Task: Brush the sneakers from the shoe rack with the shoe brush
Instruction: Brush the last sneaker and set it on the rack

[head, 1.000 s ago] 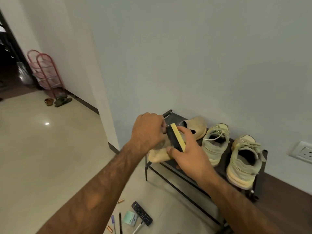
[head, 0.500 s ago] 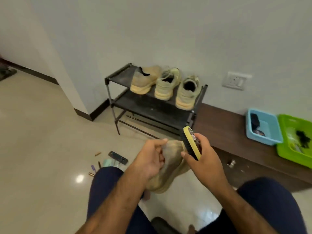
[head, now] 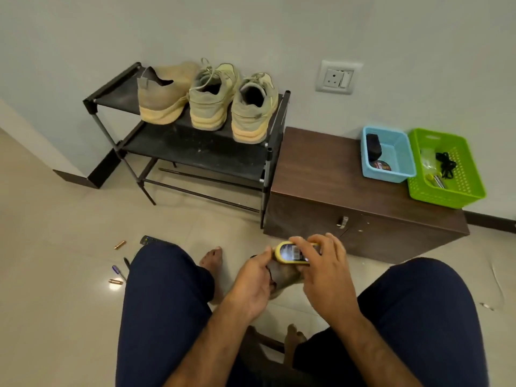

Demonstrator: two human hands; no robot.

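Held lower than before: one sneaker (head: 284, 275) gripped in left hand (head: 252, 286), one shoe brush (head: 291, 253) in right hand (head: 326, 277). Noted three sneakers (head: 208, 99) on rack (head: 195, 152).

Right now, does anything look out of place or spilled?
Loose items lie scattered on the floor beside the left knee: two copper-coloured cylinders, two pens and a remote partly hidden by the knee. The three shoes on the rack stand upright.

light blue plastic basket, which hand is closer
Right. The right hand, on the yellow shoe brush, is below-left of the light blue plastic basket; the left hand is further left.
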